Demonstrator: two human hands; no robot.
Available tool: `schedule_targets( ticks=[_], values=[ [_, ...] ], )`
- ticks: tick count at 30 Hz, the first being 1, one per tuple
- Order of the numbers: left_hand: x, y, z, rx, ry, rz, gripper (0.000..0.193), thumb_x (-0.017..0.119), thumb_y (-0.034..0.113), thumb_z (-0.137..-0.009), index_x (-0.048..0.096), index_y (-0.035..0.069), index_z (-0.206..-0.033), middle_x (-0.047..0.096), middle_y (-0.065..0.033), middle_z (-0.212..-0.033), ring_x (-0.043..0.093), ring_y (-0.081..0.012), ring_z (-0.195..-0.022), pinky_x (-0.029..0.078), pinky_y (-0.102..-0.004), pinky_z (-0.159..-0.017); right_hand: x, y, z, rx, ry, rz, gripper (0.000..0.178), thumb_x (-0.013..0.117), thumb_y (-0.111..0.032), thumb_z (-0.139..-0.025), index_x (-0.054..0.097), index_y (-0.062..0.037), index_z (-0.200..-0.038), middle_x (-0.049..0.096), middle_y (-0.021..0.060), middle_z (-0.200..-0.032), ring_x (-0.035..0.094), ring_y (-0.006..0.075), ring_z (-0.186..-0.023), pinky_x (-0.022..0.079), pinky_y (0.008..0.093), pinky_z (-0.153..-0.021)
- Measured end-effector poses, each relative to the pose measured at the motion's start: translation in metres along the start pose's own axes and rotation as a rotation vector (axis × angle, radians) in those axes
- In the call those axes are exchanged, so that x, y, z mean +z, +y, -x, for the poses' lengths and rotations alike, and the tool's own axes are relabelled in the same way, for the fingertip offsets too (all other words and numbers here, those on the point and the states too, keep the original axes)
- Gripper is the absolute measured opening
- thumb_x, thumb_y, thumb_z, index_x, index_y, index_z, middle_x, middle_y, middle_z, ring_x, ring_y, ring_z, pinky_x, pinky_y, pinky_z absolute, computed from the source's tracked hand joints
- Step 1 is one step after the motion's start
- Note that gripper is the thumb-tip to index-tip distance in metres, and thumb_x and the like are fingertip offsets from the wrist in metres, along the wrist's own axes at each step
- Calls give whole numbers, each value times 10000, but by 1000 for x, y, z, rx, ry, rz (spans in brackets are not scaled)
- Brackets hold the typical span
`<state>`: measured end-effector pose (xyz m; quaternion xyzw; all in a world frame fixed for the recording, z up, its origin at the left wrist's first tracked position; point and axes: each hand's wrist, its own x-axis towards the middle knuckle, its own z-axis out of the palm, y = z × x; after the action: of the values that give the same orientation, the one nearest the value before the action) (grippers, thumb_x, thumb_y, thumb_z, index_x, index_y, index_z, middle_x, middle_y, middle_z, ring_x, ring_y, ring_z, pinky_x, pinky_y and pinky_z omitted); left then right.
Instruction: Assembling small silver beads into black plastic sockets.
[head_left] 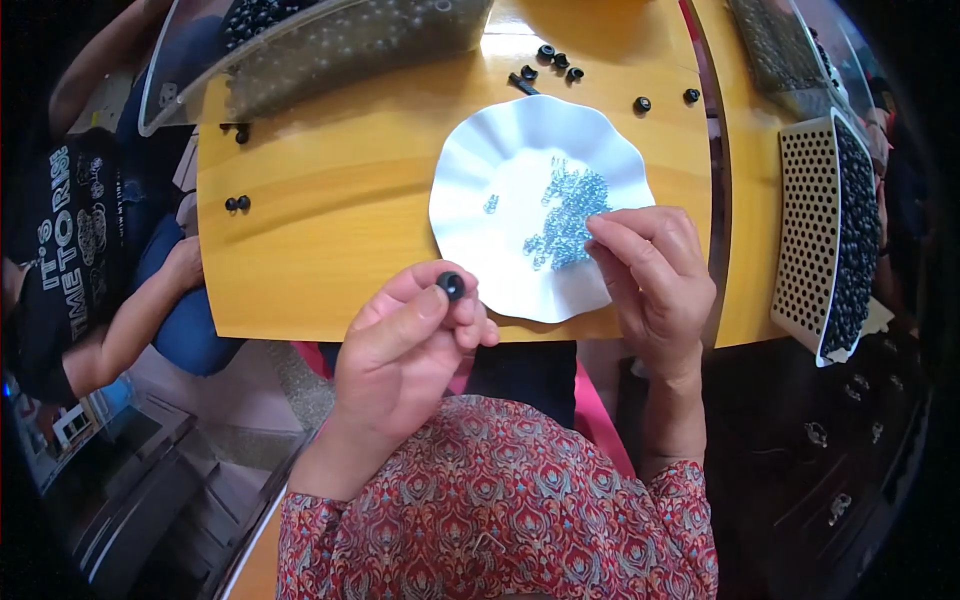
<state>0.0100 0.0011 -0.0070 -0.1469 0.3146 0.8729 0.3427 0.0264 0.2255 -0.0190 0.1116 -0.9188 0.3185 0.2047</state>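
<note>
My left hand (400, 345) pinches a small round black cap (451, 286) between thumb and fingers, its hollow side facing up. Over the right side of a white wavy-rimmed plate (470, 150), my right hand (660, 275) has its thumb and fingertips pressed together. Whatever is between those fingertips is too small to make out. On the plate lies a pile of small shiny metal pieces (572, 210) that look like springs, with a few apart from it on the left (491, 204).
Loose black caps (560, 61) lie beyond the plate, and two more (237, 203) at the table's left. A clear bin (370, 60) stands at the back left. A white perforated basket (806, 215) of black parts is at the right. Another person (110, 260) sits at the left.
</note>
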Motion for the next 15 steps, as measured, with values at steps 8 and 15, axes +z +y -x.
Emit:
schedule_targets(
  ticks=[8, 15],
  values=[
    [-19, 6, 3, 52, -23, 2, 265, 586, 231, -858, 547, 11, -1000, 467, -52, -841, 446, -158, -752, 395, -349, -785, 20, 14, -9, -55, -106, 91, 251, 715, 10, -682, 657, -69, -913, 599, 42, -787, 561, 222, -735, 411, 325, -656],
    [-25, 6, 5, 37, -1, 1, 276, 603, 235, -840, 547, 5, -981, 468, -65, -823, 451, -166, -727, 410, -346, -756, 52, 13, -26, -164, -210, 115, 223, 661, -69, -704, 654, -69, -926, 602, 46, -854, 554, 235, -798, 409, 351, -688]
  ],
)
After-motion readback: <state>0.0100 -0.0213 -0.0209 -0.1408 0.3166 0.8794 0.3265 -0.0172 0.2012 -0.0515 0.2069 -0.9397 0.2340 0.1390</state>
